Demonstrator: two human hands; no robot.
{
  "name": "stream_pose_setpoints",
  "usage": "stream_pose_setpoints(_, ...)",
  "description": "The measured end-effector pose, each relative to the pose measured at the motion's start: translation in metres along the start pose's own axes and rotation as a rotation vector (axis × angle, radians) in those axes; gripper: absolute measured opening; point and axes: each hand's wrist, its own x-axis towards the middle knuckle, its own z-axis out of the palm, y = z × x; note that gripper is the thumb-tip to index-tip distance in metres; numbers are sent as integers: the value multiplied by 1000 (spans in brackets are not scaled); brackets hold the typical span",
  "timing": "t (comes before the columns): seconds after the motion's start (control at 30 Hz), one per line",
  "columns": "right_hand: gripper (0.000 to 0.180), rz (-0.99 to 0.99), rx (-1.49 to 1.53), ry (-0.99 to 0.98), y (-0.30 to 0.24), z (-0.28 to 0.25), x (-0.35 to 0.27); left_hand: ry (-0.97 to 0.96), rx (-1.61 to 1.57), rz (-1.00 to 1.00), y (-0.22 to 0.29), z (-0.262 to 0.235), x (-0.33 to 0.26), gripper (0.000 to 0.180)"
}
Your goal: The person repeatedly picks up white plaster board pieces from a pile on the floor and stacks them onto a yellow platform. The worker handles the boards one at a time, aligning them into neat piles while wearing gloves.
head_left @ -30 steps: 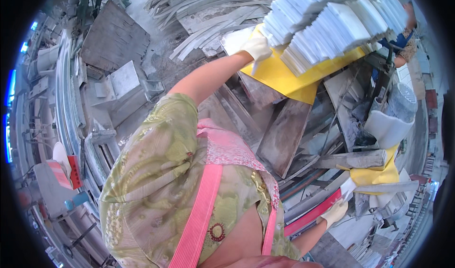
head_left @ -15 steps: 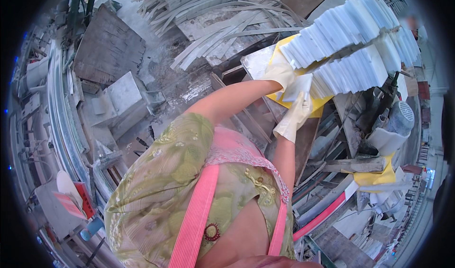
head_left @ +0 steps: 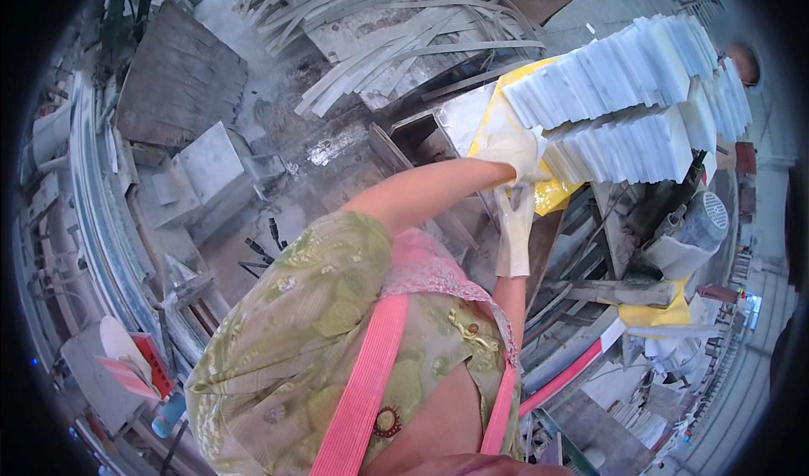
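Both my hands wear pale cream gloves. At the near end of the two rows of white stone tiles (head_left: pixel 607 72), my left hand (head_left: pixel 514 153) is closed at the edge of an end tile; its fingertips are partly hidden. Just below it my right hand (head_left: pixel 514 219) points up toward the row, fingers apart, with no tile visible in it. The tiles stand on edge, packed face to face, and lean slightly. Under their near end lies a yellow sheet (head_left: pixel 552 194), showing on both sides of my left hand.
Thin stone offcut strips (head_left: pixel 413 34) lie heaped beyond the rows. A grey box-shaped block (head_left: pixel 202 168) stands to the left, near a dark worn board (head_left: pixel 177 80). At right are a grey cylindrical motor (head_left: pixel 706 219) and a wooden beam (head_left: pixel 619 292). Another person's head shows at the far right.
The white tile that faced me between both hands is no longer visible there. My left hand has shifted right to the row's end; my right hand has dropped slightly and opened.
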Motion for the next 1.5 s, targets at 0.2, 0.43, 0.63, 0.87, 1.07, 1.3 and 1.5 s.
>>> stream_pose_setpoints(0.2, 39, 89, -668, 12, 17, -22, 12, 70, -40, -28, -5, 13, 7, 44)
stream_pose_setpoints(0.43, 35, 258, -827, 145, 2, 3, -3, -33, 47, 38, -7, 10, 5, 31)
stream_pose_setpoints(0.63, 54, 278, -822, 39, 2, -4, -10, 29, 54, 167, -3, 26, 11, 41)
stream_pose_setpoints(0.87, 51, 45, -267, 91, 7, 3, -24, 41, 90, 212, -23, 22, 10, 57)
stream_pose_setpoints(1.07, 47, 67, -278, 21, -2, -1, -21, 30, 265, 229, -20, 13, 2, 63)
stream_pose_setpoints(1.3, 44, 59, -50, 72, 11, -16, -18, 229, 255, 213, -14, 35, -1, 70)
stream_pose_setpoints(1.5, 45, -69, -50, 203, -28, -41, 22, 312, 238, 197, -16, 57, 7, 68)
